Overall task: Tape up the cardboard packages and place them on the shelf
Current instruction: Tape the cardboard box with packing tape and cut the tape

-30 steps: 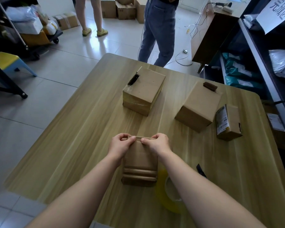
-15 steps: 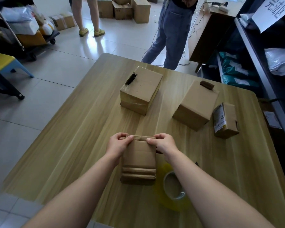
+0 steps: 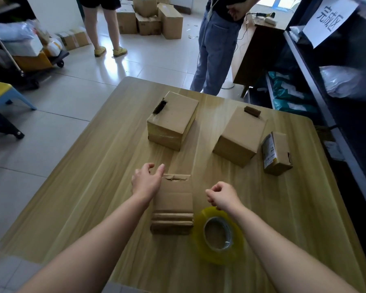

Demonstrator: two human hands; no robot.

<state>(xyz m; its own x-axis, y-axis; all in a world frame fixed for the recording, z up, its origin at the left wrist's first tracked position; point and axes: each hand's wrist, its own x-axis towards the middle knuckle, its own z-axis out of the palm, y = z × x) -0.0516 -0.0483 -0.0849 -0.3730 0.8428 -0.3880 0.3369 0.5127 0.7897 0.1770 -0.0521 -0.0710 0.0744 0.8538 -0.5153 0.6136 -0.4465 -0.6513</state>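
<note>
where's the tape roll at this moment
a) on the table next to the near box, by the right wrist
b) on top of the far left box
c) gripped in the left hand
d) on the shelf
a: the yellow tape roll lies flat on the table just right of the near box, under the right hand and wrist, while the left hand is up at the box's far left corner.

Daylight from the upper right glares off the floor tiles; the shelf at right sits dark. Edges bow, slightly soft.
</note>
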